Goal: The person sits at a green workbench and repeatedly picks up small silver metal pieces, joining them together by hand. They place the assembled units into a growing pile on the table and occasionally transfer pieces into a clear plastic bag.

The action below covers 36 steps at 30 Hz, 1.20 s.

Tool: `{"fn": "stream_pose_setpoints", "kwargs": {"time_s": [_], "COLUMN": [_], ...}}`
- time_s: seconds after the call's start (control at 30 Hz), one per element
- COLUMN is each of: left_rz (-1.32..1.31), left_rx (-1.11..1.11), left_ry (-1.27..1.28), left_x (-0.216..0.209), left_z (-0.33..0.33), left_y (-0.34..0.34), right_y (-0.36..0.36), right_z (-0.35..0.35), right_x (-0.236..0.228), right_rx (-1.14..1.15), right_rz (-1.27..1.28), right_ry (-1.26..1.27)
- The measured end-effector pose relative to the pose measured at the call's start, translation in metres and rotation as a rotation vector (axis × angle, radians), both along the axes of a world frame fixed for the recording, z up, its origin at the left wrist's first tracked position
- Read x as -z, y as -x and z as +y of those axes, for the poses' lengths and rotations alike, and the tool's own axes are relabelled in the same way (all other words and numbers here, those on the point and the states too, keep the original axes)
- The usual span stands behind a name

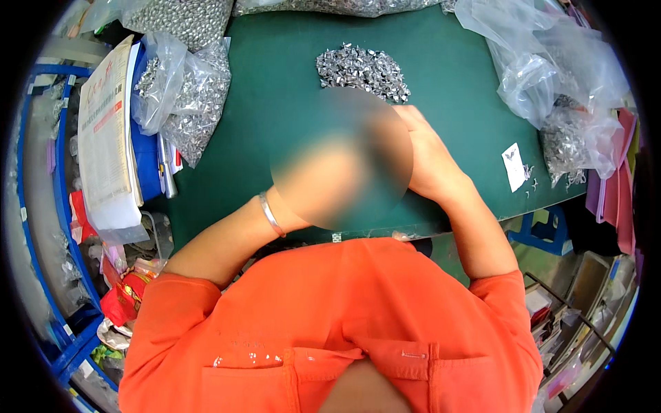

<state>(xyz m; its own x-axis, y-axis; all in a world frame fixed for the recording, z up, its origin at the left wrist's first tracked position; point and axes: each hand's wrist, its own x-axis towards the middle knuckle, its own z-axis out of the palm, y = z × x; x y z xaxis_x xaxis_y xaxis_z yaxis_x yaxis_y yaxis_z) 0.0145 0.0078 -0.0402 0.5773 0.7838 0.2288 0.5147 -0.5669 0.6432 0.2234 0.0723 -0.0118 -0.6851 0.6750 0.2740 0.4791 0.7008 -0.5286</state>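
Note:
A round smeared patch covers most of my left hand (323, 175) and the fingers of my right hand (430, 162). The two hands come close together over the green table top (275, 76). What they hold, if anything, is hidden there. My left wrist wears a silver bangle (270, 215). Just beyond my hands lies a loose pile of small shiny metal pieces (363, 71); the back of my right hand is nearest to it.
Clear bags of metal parts stand at the left (200, 96), along the far edge (323, 7) and at the right (568, 141). A white paper slip (513, 167) lies near the right edge. Printed papers (107, 131) and blue shelving (58, 172) border the left. A blue stool (544, 230) stands below.

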Motion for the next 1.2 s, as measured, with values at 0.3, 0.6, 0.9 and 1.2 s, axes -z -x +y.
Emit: {"fn": "stream_pose_setpoints", "kwargs": {"time_s": [0.3,0.6,0.9,1.2], "left_rz": [-0.094,-0.02,-0.094,-0.169], "left_rx": [-0.322,-0.254,-0.32,-0.414], "left_ry": [0.01,-0.056,0.041,-0.063], "left_x": [-0.026,-0.029,-0.024,-0.024], "left_z": [0.025,0.011,0.002,0.002], "left_y": [0.003,-0.005,-0.003,0.0], "right_y": [-0.026,-0.028,-0.03,-0.021], "right_z": [-0.023,-0.029,-0.03,-0.036], "right_x": [0.003,0.013,0.021,0.02], "right_rx": [0.128,0.256,0.264,0.208], "right_rz": [0.144,0.151,0.217,0.12], "right_ry": [-0.016,-0.071,-0.044,-0.254]}}
